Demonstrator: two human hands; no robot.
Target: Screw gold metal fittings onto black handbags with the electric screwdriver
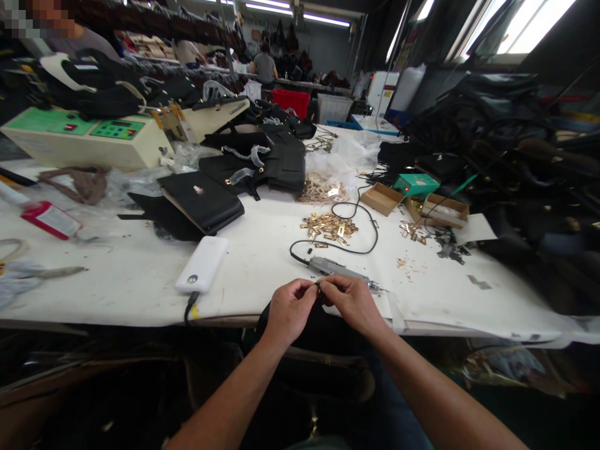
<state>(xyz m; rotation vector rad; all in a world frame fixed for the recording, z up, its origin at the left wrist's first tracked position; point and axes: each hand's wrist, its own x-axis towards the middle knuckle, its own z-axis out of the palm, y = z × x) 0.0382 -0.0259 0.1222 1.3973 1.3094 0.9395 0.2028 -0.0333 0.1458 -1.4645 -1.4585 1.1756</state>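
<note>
Both closed: left grip (290,309), right grip (354,303) pinch small dark piece (319,286) between them, above black bag (321,334).

Black bag (323,334) at table (262,275) edge

I read the exposure as uneven. Daylight from the windows (525,25) at upper right clips to pure white, and the ceiling tubes (300,14) flare at the far end. The white table (262,281) reflects brightly; the space below its front edge sinks into near black. The left hand (290,309) and right hand (354,303) are sharp. Straight lines bow toward the frame edges, and the dark bags (515,156) at right lose detail.
</note>
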